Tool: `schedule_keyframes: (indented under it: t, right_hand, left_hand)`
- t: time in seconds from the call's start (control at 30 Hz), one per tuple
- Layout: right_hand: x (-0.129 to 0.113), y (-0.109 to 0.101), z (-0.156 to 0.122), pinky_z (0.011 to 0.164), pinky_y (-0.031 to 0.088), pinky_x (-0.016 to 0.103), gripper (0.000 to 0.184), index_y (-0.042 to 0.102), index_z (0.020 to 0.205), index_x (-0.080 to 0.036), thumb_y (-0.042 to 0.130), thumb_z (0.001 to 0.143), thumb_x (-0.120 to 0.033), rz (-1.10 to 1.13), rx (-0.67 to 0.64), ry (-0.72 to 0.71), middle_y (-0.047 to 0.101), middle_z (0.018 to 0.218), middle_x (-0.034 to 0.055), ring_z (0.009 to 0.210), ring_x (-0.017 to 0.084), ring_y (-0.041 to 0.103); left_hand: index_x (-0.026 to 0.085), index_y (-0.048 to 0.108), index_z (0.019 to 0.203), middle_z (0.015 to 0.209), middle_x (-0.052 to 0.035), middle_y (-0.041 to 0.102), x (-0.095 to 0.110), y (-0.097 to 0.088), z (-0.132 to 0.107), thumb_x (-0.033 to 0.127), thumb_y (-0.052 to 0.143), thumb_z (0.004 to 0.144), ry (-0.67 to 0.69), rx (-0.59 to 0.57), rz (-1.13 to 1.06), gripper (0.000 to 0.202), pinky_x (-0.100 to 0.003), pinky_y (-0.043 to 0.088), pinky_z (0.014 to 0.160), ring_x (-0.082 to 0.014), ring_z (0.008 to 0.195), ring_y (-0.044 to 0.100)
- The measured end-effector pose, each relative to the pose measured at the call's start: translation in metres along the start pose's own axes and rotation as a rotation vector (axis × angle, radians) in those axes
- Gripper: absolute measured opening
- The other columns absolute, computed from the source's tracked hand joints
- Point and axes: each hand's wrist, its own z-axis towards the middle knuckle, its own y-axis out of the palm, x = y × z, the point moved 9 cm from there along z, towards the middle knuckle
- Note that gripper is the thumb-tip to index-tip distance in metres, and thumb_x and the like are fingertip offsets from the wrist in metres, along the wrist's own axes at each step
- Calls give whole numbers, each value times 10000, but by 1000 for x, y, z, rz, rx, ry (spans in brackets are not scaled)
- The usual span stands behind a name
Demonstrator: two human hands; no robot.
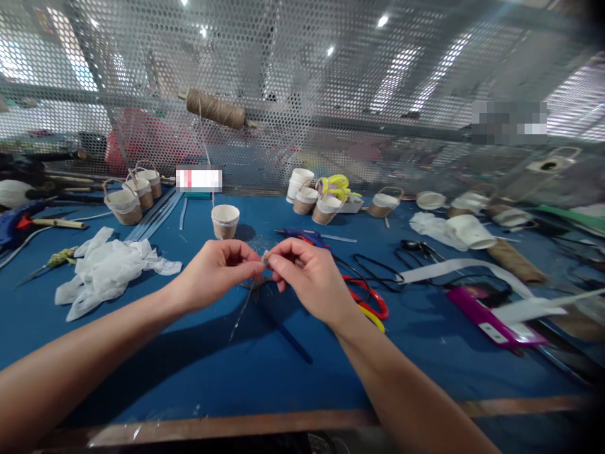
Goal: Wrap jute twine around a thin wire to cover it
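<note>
My left hand (220, 270) and my right hand (308, 272) meet above the blue table (227, 372), fingertips pinched together on a small pale piece of twine (264, 257). Thin dark strands (246, 302) hang down from the pinch toward the table. A paper cup (225, 221) wrapped partway in twine stands just behind my hands. A spool of brown twine (216, 109) hangs on the mesh screen above, with a strand running down from it.
Crumpled white plastic (109, 268) lies at the left. Small twine baskets (130, 197) stand at the back left, more cups (316, 198) at the back centre. Scissors (366, 296), a blue glue gun (305, 237), white strips (466, 268) and a magenta phone (491, 312) lie at the right.
</note>
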Motion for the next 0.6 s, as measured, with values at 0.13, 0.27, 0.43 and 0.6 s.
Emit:
schedule_keyframes:
  t: [0.13,0.27,0.43,0.6]
  right_hand:
    - [7,-4,5,452,394,196,178,498,634,-148,502,772,-259,15,2,28,491,553,-33,469,62,463]
    - [7,-6,8,569,425,212,141,532,799,-159,610,689,-200,113,-12,11,536,721,-12,646,85,512]
    - [-1,19,3,572,427,230,110,565,848,-168,531,777,-245,395,-317,-3,573,741,-2,625,85,550]
    - [-4,15,4,531,400,214,118,538,708,-158,564,760,-260,218,-259,-41,525,636,-30,543,68,490]
  left_hand:
    - [116,556,669,577,22,558,-9,9,0,271,632,671,-108,-118,-236,173,-181,231,421,-22,436,362]
    - [110,548,648,567,21,558,-8,11,0,251,653,662,-122,-153,-348,177,-185,196,417,-14,428,347]
    - [105,534,642,582,10,567,-12,23,-4,269,647,666,-181,-258,-382,200,-189,158,411,-6,411,307]
    - [120,523,633,557,25,543,-9,13,-1,261,633,664,-96,-153,-130,182,-185,226,422,-30,441,358]
